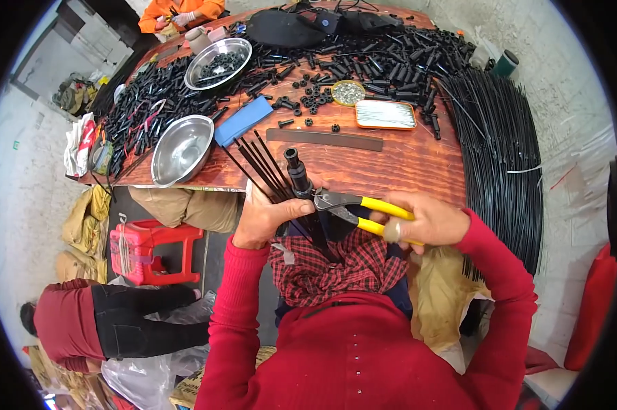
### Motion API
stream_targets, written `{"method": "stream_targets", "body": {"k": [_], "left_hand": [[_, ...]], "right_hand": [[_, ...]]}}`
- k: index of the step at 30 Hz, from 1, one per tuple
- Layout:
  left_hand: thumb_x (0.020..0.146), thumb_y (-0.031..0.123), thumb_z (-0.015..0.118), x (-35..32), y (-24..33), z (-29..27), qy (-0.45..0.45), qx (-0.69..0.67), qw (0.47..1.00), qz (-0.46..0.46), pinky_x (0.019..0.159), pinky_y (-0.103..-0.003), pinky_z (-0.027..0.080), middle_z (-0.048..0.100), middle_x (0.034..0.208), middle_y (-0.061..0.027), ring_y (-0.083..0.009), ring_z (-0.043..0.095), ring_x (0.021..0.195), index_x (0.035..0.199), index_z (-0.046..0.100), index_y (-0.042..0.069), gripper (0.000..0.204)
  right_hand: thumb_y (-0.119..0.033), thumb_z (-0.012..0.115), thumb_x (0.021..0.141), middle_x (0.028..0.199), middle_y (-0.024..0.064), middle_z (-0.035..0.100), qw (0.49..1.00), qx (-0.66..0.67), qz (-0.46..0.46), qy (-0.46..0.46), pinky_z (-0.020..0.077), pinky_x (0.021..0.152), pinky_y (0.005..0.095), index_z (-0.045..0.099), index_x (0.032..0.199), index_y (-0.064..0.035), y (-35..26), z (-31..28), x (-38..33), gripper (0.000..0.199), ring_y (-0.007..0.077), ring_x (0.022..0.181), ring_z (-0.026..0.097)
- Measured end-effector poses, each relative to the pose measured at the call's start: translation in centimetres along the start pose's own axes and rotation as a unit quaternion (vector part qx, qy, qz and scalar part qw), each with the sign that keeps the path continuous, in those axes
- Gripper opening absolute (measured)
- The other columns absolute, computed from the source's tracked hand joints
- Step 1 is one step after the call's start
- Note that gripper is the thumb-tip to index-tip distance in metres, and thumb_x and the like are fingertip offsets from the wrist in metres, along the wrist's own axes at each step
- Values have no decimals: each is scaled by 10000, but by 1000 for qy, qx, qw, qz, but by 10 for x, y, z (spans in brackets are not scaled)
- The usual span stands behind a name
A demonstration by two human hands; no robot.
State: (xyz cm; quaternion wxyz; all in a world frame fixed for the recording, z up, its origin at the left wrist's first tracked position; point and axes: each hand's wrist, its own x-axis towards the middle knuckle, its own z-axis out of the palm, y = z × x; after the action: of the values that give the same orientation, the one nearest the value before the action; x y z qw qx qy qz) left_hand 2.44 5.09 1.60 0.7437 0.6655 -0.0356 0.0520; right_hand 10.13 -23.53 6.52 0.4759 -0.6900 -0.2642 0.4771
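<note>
Red top [356, 338], ribbed sleeves [234, 304], pale studs [357, 357], red-and-black checked cloth [301, 277]

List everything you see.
Pliers: one, yellow-handled, held right
Tubular part: one, black, held left
Thin rods: several, black, held left
Table: one, reddish-brown, ahead
Bowls: two, silver, table's left
Slab: one, blue, beside nearer bowl
Bar: one, brown, mid-table
Tray: one, orange-rimmed, table's right
Dish: one, yellowish, beside tray
Loose parts: many, black, on table
Rod bundle: one, black, right
Stool: one, red, left
Sacks: several, tan, left and right
Co-workers: two, orange and red tops, upper and lower left
Left grip: one, red-sleeved, around thin rods
Right grip: one, red-sleeved, on pliers
</note>
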Motion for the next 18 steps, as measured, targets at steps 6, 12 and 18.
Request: {"method": "stream_targets", "body": {"k": [6,12,18], "left_hand": [[646,182,851,0,6,6,16,10,1000,-21,862,-345,498,696,995,-146,-215,652,920,1011,674,-53,468],[636,202,854,-4,8,13,-6,-25,1000,-14,848,-326,505,699,1015,-126,-194,653,906,1030,673,-41,497],[634,208,855,-5,9,6,-23,7,1000,-16,842,-330,510,697,1013,-136,-204,655,916,1032,671,-41,504]], "right_hand": [[-343,745,783,866,87,614,806,-482,-232,252,497,622,343,570,1242,-46,-14,17,-14,573,236,717,637],[-593,465,943,692,14,533,957,220,90,-166,443,549,256,570,1242,8,-1,-5,-7,680,110,563,522],[-603,305,992,611,-6,486,992,72,-5,-99,355,457,210,603,1134,32,-10,15,-15,716,53,493,427]]}}
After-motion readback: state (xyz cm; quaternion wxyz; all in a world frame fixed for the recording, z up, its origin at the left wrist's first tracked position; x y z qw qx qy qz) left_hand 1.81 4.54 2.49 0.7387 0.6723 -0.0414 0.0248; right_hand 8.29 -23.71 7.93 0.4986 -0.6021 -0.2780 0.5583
